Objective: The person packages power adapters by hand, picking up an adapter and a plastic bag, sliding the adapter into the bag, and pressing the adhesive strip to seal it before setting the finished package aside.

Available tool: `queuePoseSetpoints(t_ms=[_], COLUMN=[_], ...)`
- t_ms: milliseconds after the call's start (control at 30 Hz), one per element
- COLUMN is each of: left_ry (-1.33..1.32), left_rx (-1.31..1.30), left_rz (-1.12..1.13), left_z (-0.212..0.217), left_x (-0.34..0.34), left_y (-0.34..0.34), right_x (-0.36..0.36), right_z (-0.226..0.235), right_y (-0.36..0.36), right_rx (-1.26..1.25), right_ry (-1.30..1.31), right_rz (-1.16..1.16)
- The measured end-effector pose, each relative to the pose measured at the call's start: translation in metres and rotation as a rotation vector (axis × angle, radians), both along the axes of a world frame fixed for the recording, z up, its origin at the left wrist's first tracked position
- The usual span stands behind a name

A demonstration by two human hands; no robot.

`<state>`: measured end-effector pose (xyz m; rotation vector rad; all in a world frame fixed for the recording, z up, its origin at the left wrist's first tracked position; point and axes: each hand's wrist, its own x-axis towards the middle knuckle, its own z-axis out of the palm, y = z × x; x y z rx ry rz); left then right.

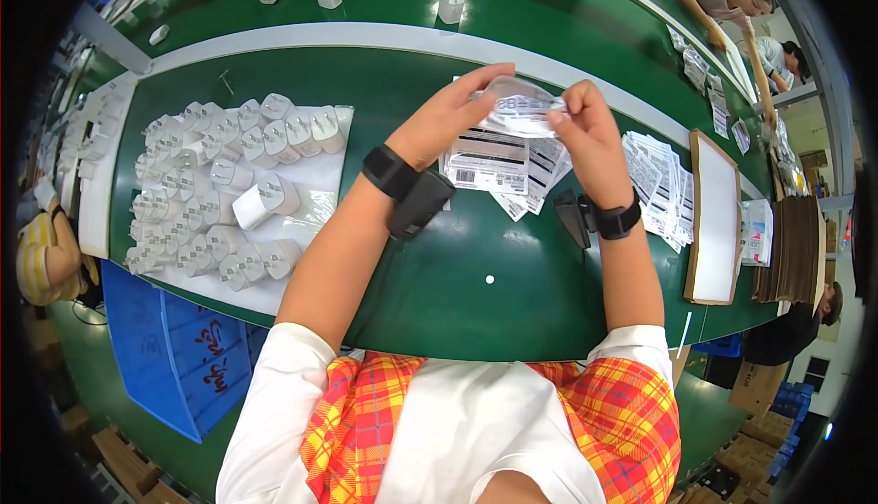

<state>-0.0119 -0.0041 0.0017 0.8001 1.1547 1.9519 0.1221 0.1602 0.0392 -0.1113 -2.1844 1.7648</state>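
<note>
Currently my L hand (441, 124) & R hand (588, 129) are both occupied, each gripping an end of the clear plastic bag (526, 112). It's over the far part of the card pile (489, 158), long axis running approx L–R. White plug chargers (231, 175) sit well L of that pile, nearer my L hand; loose printed cards (660, 188) lie just R of it, nearer my R.

Green floor (702, 402) (cartons (764, 431) at right), pale wall (843, 335), green-topped worktable (430, 316), long green belt (384, 3) beyond
</note>
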Motion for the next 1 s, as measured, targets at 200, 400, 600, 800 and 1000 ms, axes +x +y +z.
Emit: queuePoseSetpoints(t_ms=[200, 400, 600, 800, 1000], left_ry=[0.473, 0.166, 0.221, 1.031, 1.176], left_rx=[-0.241, -0.432, -0.211, -0.478, -0.542], left_rz=[0.257, 0.099, 0.314, 0.165, 0.129], left_z=[-0.013, -0.005, -0.013, -0.027, -0.018], left_x=[0.007, 0.015, 0.014, -0.014, 0.012], left_y=[0.003, 0.005, 0.009, 0.0, -0.01], right_x=[0.009, 0.008, 0.0, 0.006, 0.022], right_z=[0.02, -0.013, -0.022, -0.021, 0.002], right_y=[-0.002, -0.002, 0.014, 0.042, -0.009], right_rx=[-0.404, 0.187, -0.234, 0.257, 1.055], right_ry=[0.003, -0.435, -0.331, -0.197, 0.007], right_rz=[0.069, -0.054, -0.143, 0.026, 0.219])
